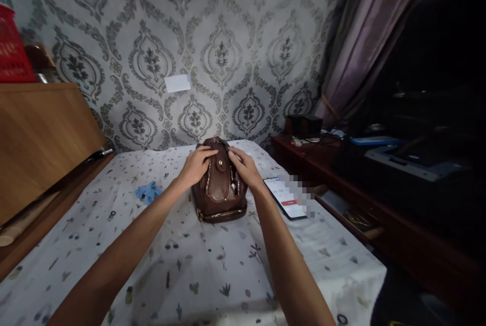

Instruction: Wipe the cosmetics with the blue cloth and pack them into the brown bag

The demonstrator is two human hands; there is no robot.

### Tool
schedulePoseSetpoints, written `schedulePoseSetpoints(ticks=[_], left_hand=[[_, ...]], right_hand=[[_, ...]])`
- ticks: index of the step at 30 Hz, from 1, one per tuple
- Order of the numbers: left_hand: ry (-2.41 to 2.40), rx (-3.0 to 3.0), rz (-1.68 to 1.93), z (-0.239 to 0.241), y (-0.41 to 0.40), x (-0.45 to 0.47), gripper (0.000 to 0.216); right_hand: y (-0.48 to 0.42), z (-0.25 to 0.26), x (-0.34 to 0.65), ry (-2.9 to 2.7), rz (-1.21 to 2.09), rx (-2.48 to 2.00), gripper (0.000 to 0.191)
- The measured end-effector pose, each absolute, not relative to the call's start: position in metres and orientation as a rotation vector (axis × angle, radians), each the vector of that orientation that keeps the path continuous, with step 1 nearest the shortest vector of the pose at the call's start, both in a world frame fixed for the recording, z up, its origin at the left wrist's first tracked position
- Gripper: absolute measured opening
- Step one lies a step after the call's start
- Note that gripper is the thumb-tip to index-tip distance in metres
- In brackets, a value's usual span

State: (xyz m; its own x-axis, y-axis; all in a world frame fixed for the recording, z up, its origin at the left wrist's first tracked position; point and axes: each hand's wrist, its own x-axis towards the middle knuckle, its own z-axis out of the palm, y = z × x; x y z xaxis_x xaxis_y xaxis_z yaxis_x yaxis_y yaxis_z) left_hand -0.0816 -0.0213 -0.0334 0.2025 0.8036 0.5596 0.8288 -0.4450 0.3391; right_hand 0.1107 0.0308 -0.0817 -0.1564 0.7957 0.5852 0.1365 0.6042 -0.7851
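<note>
A small brown leather bag with gold zips lies on a bed with a white patterned sheet. My left hand rests on the bag's upper left side, fingers curled over its top edge. My right hand grips the bag's upper right side, fingertips near the top zip. One side zip looks partly undone, showing the inside. Both arms reach straight out over the sheet.
A phone with its screen lit lies on the sheet right of the bag. A blue crumpled thing lies to the left. A wooden headboard stands left, a dark wooden desk with clutter right, a curtain behind it.
</note>
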Motion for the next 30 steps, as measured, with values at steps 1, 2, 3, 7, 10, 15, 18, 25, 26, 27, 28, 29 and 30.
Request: schedulePoseSetpoints(ticks=[1,2,3,7,10,15,18,25,26,27,28,29,30], left_hand=[[-1.645,-2.408,-1.065,-0.033,-0.021,-0.081,0.047],[-1.655,-2.409,-1.047,-0.033,-0.021,-0.08,0.047],[-1.664,-2.414,-1.028,-0.032,-0.021,-0.08,0.046],[-1.62,-2.515,-0.879,-0.026,-0.029,-0.081,0.053],[-1.453,-2.554,-0.688,-0.022,-0.044,-0.081,0.063],[-1.185,-2.564,-0.568,-0.031,-0.069,-0.076,0.052],[-1.229,-2.523,-0.717,-0.044,-0.075,-0.075,0.053],[-1.397,-2.481,-0.961,-0.056,-0.077,-0.073,0.063],[-1.403,-2.481,-0.952,-0.056,-0.077,-0.072,0.063],[-1.403,-2.481,-0.928,-0.056,-0.077,-0.071,0.062],[-1.402,-2.48,-0.898,-0.056,-0.078,-0.071,0.062],[-1.403,-2.477,-0.868,-0.056,-0.078,-0.07,0.062],[-1.406,-2.475,-0.843,-0.056,-0.078,-0.07,0.062]], right_hand=[[0.029,-0.085,0.11,-1.603,0.697,-0.795,0.062],[0.026,-0.089,0.109,-1.562,0.695,-0.806,0.065],[0.022,-0.093,0.108,-1.532,0.689,-0.815,0.067],[0.009,-0.105,0.106,-1.474,0.642,-0.812,0.067],[0.004,-0.107,0.106,-1.452,0.667,-0.786,0.067],[-0.002,-0.104,0.107,-1.456,0.69,-0.759,0.071],[-0.01,-0.101,0.105,-1.485,0.665,-0.759,0.075],[-0.021,-0.095,0.106,-1.526,0.721,-0.718,0.08],[-0.021,-0.095,0.107,-1.532,0.736,-0.72,0.08],[-0.021,-0.094,0.108,-1.544,0.743,-0.726,0.079],[-0.021,-0.094,0.108,-1.56,0.74,-0.731,0.077],[-0.02,-0.093,0.109,-1.578,0.731,-0.734,0.074],[-0.02,-0.093,0.11,-1.598,0.722,-0.735,0.07]])
